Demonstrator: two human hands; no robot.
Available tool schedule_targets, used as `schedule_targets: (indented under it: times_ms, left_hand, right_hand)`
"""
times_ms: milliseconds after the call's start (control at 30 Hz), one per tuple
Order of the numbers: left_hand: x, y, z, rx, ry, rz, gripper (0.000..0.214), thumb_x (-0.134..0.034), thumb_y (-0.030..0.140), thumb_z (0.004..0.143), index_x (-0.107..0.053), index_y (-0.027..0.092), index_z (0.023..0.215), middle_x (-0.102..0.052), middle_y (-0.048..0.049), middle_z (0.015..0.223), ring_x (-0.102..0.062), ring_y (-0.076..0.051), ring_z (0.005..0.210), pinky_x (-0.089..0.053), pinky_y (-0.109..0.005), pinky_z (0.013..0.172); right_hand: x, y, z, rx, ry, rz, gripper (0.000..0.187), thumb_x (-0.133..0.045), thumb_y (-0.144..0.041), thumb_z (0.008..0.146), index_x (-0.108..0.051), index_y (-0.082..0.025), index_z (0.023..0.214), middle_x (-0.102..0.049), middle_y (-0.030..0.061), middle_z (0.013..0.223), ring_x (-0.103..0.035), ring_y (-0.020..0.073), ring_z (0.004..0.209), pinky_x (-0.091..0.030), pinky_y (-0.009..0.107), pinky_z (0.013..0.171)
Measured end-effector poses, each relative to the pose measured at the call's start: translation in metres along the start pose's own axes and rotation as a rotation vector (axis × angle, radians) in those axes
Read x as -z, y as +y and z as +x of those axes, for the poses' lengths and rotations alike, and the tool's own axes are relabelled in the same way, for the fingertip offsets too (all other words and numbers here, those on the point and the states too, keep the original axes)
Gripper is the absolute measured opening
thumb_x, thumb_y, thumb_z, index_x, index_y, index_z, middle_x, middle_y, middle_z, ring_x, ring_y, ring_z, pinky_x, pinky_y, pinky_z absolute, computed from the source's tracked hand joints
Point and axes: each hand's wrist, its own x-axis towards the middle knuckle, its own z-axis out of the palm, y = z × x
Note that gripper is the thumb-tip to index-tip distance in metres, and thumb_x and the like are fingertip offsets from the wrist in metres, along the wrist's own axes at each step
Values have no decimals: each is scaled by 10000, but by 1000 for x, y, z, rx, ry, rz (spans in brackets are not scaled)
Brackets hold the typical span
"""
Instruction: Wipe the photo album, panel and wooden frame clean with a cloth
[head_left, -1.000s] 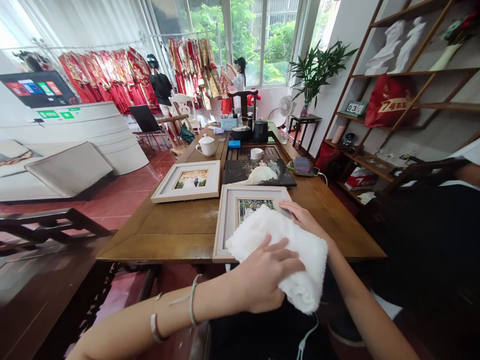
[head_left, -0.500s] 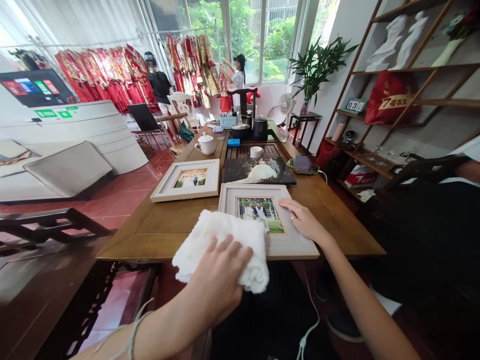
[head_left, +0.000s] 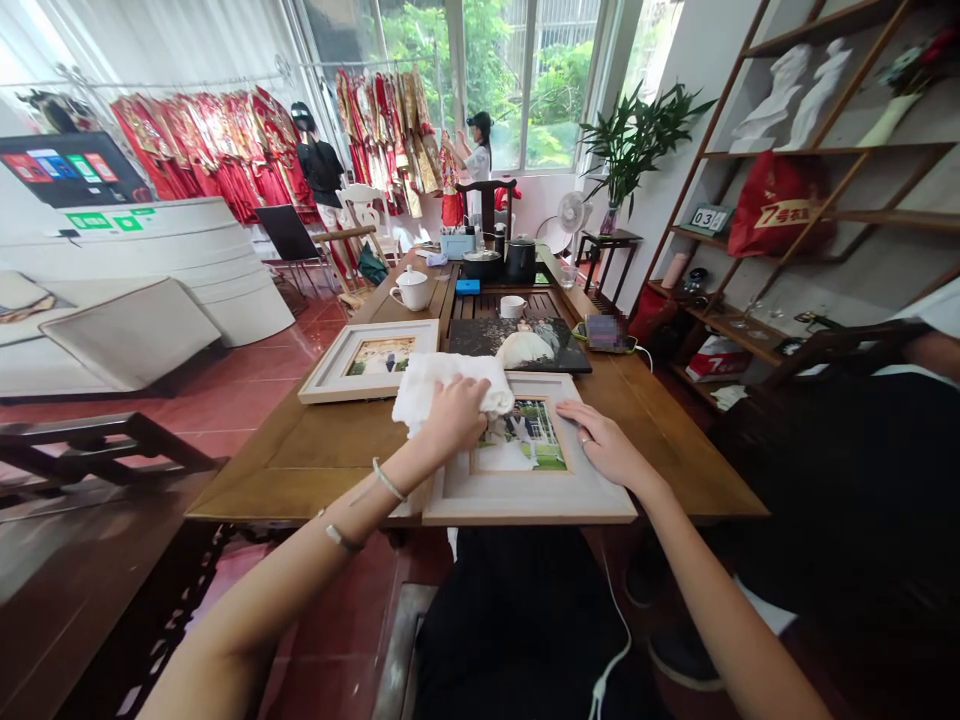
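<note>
Left hand (head_left: pixel 457 412), centre of frame: fingers bunched around a white cloth (head_left: pixel 420 390), which covers the upper left corner of the near picture frame (head_left: pixel 517 455). Right hand (head_left: pixel 606 447), right of centre: grips nothing, fingers extended, laid on that frame's right border.

Edges: the near picture frame's lower edge lines up with the front edge of the table (head_left: pixel 315 450); cannot tell whether it overhangs. Cloth overlaps the lower right corner of the left picture frame (head_left: pixel 375 360) in view; contact uncertain. Dark picture panel (head_left: pixel 540 345) lies just behind. Room to move: wood shows toward the lower left and right corners of the tabletop.

Surface: brown wood; lidded cup (head_left: pixel 412 290) behind the left picture frame. Room: red garments (head_left: pixel 210 150) hang upper left; plant (head_left: pixel 630 150) and shelf (head_left: pixel 892 148) upper right.
</note>
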Motion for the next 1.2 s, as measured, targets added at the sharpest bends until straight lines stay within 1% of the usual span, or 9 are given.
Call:
schedule_targets:
  times_ms: [167,333,433,533,633,833,1000,1100,1200]
  left_hand:
    - [11,0,-1,-24,-70,-51,294,-409,65,729,-550,142,976,-652,-141,981,-613,-276,957,-458,-378,801]
    - [21,21,-54,-117,-178,-122,289,-416,60,689,-554,151,927,-648,-126,958,-625,-272,903,-467,-392,787]
    - [26,34,-88,-273,-217,-194,366,-433,38,646,-558,171,963,-635,-104,996,-571,-287,1051,-423,-443,920]
    - [29,39,-100,-361,-239,-264,413,-429,25,646,-546,194,1004,-620,-82,1028,-542,-273,1104,-403,-440,967]
    - [23,36,-89,-366,-243,-278,432,-422,25,674,-529,196,1055,-608,-82,1056,-583,-248,1008,-445,-413,912]
    - [-6,18,-25,-266,-102,-62,501,-427,-3,701,-499,172,1165,-572,-124,1202,-450,-313,1225,-365,-538,987]
    - [-16,5,19,-391,-9,-52,533,-421,-30,677,-504,171,1163,-569,-123,1214,-471,-278,1206,-379,-470,983]
    - [-14,7,29,-438,-4,-87,578,-410,-33,663,-489,163,1202,-573,-125,1206,-510,-270,1165,-380,-441,984]
    - [-7,14,21,-470,-94,-184,501,-408,2,683,-521,153,1147,-616,-117,1120,-589,-254,1027,-437,-372,901]
  right_hand:
    - [-1,1,0,-3,3,-8,564,-396,-20,710,-636,-224,1177,-586,59,1297,-466,214,1272,-284,479,1128]
    - [-3,-1,0,-13,26,-12,551,-400,-25,708,-646,-212,1164,-594,62,1287,-476,216,1262,-294,467,1125]
    - [-3,-3,0,-18,19,-28,545,-387,-27,709,-645,-180,1164,-592,91,1285,-478,221,1261,-302,465,1121]
    - [-1,-3,0,-14,2,-36,547,-379,-25,706,-641,-159,1166,-589,110,1285,-480,228,1259,-303,476,1118]
    - [0,-2,0,5,-8,-21,556,-385,-23,698,-643,-179,1165,-596,93,1279,-483,222,1257,-311,475,1115]
    - [-1,0,1,26,11,-13,569,-382,-22,702,-637,-206,1176,-596,74,1282,-488,209,1252,-327,465,1109]
    - [-1,1,1,36,-1,-27,577,-387,-15,694,-637,-220,1173,-601,63,1276,-486,206,1253,-322,467,1111]
    - [-1,2,1,30,7,-43,582,-393,-14,685,-636,-218,1173,-598,67,1280,-487,213,1252,-322,473,1109]
    - [-1,1,2,26,6,-46,576,-396,-17,676,-642,-205,1161,-590,78,1289,-485,226,1252,-328,474,1103]
